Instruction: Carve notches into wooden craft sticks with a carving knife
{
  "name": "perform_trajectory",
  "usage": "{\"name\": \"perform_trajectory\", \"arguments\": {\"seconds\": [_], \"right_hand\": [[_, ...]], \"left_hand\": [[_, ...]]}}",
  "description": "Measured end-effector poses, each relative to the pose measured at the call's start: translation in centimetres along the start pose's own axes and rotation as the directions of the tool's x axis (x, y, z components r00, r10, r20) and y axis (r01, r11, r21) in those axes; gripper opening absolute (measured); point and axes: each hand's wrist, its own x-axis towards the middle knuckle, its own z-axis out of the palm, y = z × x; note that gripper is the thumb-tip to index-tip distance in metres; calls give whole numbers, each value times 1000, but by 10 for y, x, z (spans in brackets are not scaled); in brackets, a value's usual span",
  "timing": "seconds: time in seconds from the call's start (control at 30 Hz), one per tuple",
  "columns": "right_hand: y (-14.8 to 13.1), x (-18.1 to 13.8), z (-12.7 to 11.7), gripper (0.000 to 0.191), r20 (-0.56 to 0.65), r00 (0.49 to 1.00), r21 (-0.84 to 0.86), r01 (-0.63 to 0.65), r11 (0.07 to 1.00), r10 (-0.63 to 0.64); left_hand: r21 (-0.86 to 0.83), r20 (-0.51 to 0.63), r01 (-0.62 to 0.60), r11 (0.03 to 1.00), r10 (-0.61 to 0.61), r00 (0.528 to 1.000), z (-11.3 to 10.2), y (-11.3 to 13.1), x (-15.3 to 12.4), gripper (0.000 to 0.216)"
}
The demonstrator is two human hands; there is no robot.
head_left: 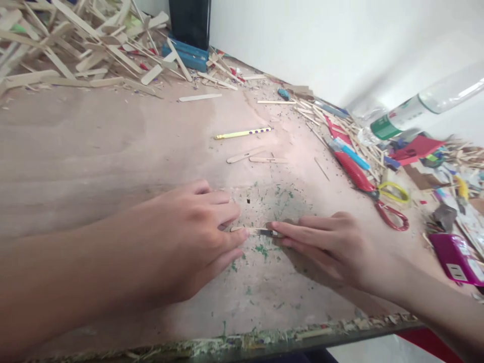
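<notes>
My left hand (pixel 204 232) presses a wooden craft stick (pixel 254 229) against the table, its fingers closed on the stick's left end. From the right, my right hand (pixel 325 239) pinches a small cutter blade (pixel 264 232) that lies along the stick. Most of the blade's holder is hidden by the fingers. Green shavings (pixel 260 248) are scattered around both hands. Just beyond them lie two cut craft sticks (pixel 268 160), and farther off a yellow pencil (pixel 244 133).
A big heap of craft sticks (pixel 94 45) fills the back left, beside a black object in a blue stand (pixel 189 54). To the right are scissors (pixel 374 194), a plastic bottle (pixel 401 117) and a magenta item (pixel 456 257). Debris lines the table's front edge (pixel 242 345).
</notes>
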Motion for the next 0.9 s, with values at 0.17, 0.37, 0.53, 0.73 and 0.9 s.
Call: {"name": "perform_trajectory", "arguments": {"seconds": [0.17,0.37,0.53,0.73,0.9], "right_hand": [[-2,2,-1,32,22,999,85,-46,995,45],[-3,1,0,32,-11,996,131,-92,987,94],[-2,-1,1,31,-65,986,88,-145,986,151],[0,-2,-7,30,-31,994,128,-101,987,106],[-2,-1,-12,32,30,996,146,-83,986,79]], "left_hand": [[6,-7,2,1000,-2,1000,0,1,1,53],[-14,-62,45,999,-45,997,15,-1,-7,40],[-11,-34,36,999,-36,999,8,-1,-3,46],[-28,8,29,999,-29,1000,-5,1,4,58],[-21,-31,28,999,-29,999,-6,4,6,55]]}}
